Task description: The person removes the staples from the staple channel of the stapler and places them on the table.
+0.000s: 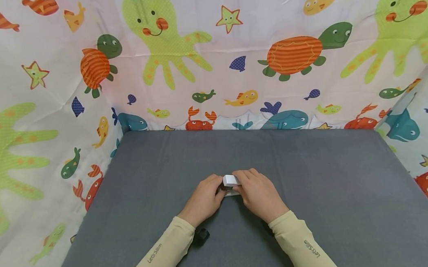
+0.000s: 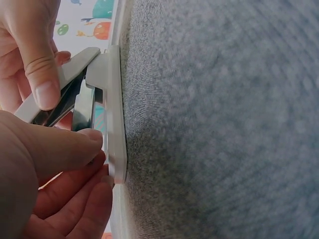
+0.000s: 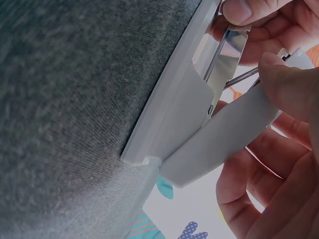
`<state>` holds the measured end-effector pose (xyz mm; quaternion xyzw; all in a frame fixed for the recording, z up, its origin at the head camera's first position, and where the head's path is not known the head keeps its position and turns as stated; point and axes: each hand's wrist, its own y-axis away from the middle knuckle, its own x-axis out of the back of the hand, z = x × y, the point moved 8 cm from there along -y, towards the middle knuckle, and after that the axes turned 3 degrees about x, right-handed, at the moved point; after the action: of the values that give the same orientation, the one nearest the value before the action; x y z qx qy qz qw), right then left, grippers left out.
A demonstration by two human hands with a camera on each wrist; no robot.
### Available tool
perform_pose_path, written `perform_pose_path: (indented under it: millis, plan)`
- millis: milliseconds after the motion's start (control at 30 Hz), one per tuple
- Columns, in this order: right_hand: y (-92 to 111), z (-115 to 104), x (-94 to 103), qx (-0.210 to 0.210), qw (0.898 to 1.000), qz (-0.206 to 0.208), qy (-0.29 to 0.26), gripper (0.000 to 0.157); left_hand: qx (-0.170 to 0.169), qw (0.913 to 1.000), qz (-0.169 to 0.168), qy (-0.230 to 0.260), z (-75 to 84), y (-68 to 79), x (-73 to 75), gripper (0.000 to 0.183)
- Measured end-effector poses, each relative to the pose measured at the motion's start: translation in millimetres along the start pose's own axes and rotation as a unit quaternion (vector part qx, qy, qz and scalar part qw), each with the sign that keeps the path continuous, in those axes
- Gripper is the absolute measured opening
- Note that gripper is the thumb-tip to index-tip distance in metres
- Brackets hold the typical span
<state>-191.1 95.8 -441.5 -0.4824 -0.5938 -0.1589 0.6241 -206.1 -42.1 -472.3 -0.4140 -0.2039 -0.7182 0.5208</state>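
Note:
A white stapler [image 1: 231, 180] sits on the grey cloth between both hands. In the right wrist view its upper arm [image 3: 224, 134] is swung up from the base [image 3: 169, 119], baring the metal staple channel [image 3: 230, 52] and a thin spring rod. My right hand [image 1: 259, 193] holds the raised arm between thumb and fingers. At the channel's free end, my left hand [image 1: 202, 199] pinches with thumb and fingers, its lower fingertips right beside the base in the left wrist view. The inside of the channel is hidden.
A grey cloth-covered table [image 1: 313, 192] spreads around the hands. A white curtain [image 1: 208, 40] with printed sea animals stands along its back and sides. A small black device [image 1: 202, 235] shows at the left wrist.

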Motion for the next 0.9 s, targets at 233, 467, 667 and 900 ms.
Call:
perform_pose_path:
  millis: [233, 467, 667, 900]
  plan:
    - [-0.5, -0.2, 2.2, -0.003, 1.0, 0.001, -0.006, 0.035, -0.004, 1.0, -0.004, -0.003, -1.4, 0.9, -1.2, 0.007]
    - [-1.0, 0.4, 4.6, -0.009, 1.0, -0.003, -0.008, 0.034, -0.001, 1.0, -0.008, -0.002, -1.6, -0.5, -1.6, 0.006]
    - [-1.1, 1.1, 6.0, -0.013, 1.0, -0.006, -0.011, 0.034, 0.001, 0.9999, -0.01, 0.004, -2.4, 0.1, -1.5, 0.007]
    - [-1.2, 4.5, 6.5, -0.016, 1.0, -0.011, -0.019, 0.033, 0.009, 0.9998, -0.01, 0.013, -3.3, 0.1, -1.6, 0.013]
